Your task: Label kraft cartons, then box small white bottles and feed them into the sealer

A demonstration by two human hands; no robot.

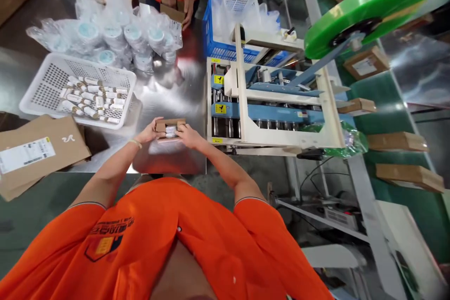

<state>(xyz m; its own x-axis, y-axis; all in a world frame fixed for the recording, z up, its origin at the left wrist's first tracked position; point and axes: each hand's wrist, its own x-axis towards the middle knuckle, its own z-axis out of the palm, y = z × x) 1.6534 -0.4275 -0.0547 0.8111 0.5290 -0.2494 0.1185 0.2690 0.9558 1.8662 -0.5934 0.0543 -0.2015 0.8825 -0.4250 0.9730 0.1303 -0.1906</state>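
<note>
A small open cardboard box [171, 122] rests on the steel table in front of me, with a few small white bottles [171, 130] lying inside it. My left hand [149, 132] grips the box's left end. At the right end, my right hand [189, 136] is closed on the box wall, its fingertips close to the bottles. A white perforated basket [38, 79] stands to the left. It holds many loose white bottles [94, 98] with brownish ends, like those in the box.
Bagged round white containers [116, 33] are piled behind the basket. Flattened cartons [66, 143] lie at left. A carton-sealing machine with rollers [270, 117] and a green tape roll [365, 9] stands right. Across the table, a co-worker's hands [188, 7] hold a carton; a blue crate [208, 33] is nearby.
</note>
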